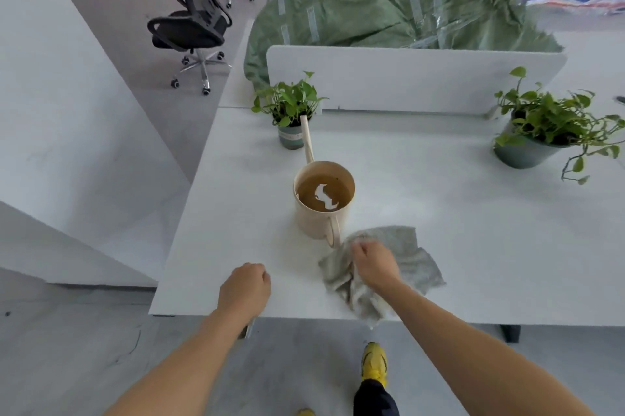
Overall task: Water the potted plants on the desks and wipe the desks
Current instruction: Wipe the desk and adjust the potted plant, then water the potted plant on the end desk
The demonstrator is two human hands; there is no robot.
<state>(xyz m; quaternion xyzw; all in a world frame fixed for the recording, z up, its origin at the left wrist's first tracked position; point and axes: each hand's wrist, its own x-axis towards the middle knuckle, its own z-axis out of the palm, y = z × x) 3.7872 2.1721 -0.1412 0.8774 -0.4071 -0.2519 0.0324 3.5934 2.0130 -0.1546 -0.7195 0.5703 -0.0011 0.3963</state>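
Fingers of the right hand [373,266] clutch the grey cloth [417,256] beside the watering can [318,223]; the left hand [245,287] is clenched, empty, at the worktop [473,239] near edge.

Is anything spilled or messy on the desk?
No spill shows. The grey cloth lies crumpled under the right hand, one corner hanging off the desk at its front edge. The water in the watering can looks brown.
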